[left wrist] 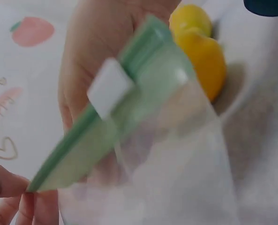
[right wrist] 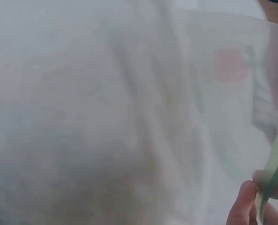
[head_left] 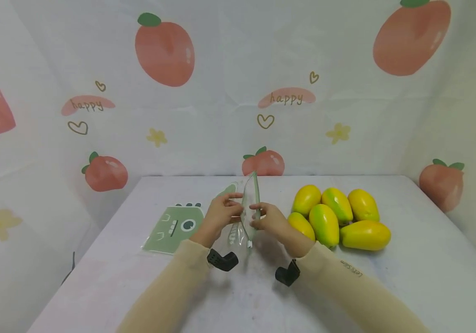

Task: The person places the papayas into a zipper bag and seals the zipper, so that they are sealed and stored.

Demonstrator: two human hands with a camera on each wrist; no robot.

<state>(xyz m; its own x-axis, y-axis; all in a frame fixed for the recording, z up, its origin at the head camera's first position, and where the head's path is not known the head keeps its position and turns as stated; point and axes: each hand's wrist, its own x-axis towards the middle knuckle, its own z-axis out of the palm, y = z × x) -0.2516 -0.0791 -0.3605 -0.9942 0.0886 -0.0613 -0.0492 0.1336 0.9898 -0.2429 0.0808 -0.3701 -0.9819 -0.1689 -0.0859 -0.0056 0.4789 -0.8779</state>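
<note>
Between the two hands a clear zip bag (head_left: 251,194) stands upright, with a green strip along its mouth and a white slider (left wrist: 110,88) on it. My left hand (head_left: 223,212) pinches one part of the green strip; in the left wrist view its fingertips (left wrist: 7,183) show at the lower left. On the other side, my right hand (head_left: 273,222) also pinches the strip, its fingertips (right wrist: 244,201) close together in the right wrist view. Through the clear film I see nothing inside the bag.
A green bag (head_left: 175,231) with a cartoon face lies flat on the white table (head_left: 108,286) at left. Behind the left hand, another green printed piece (head_left: 229,188) is partly hidden. Several yellow-green mangoes (head_left: 324,224) sit grouped at right. A fruit-print curtain (head_left: 204,129) hangs behind.
</note>
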